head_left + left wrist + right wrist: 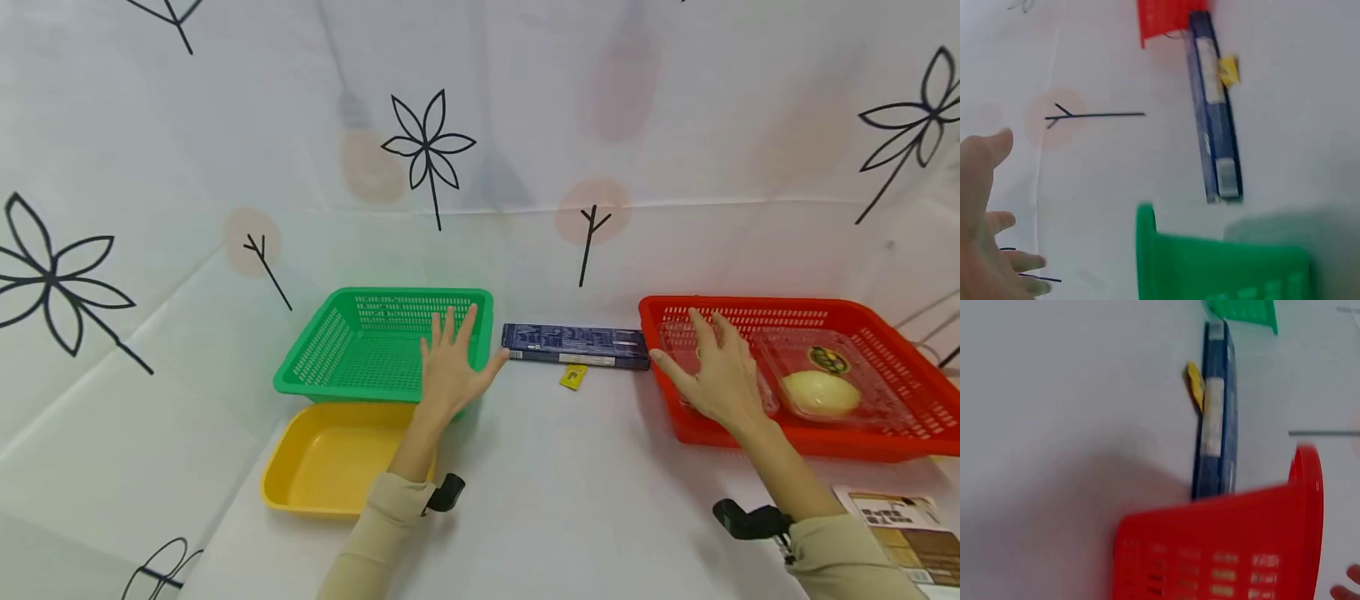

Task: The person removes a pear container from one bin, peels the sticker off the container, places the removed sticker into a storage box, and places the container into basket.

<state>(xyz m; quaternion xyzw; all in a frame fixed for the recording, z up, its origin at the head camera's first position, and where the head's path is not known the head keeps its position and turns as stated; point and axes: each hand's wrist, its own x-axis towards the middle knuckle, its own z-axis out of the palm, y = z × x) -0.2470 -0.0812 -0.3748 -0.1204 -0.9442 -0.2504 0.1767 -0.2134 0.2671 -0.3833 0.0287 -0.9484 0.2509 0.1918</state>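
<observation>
My left hand (452,367), fingers spread and straight, hovers over the right part of the green basket (367,342) and holds nothing. My right hand (723,375) reaches over the left part of the red basket (810,312), its fingers extended and slightly bent around nothing. Inside the red basket lie clear plastic boxes; the right one (873,387) shows a pale yellow rounded item (820,393) and a dark round label. The left box is partly hidden by my right hand. In the left wrist view, the thumb and fingers stand apart beside the green basket's rim.
Between the baskets lies a long dark blue box (573,343), with a small yellow packet (573,377) before it. A yellow tray (330,458) sits in front of the green basket. At the right front is a brown and white printed packet (903,533). A patterned white cloth hangs behind.
</observation>
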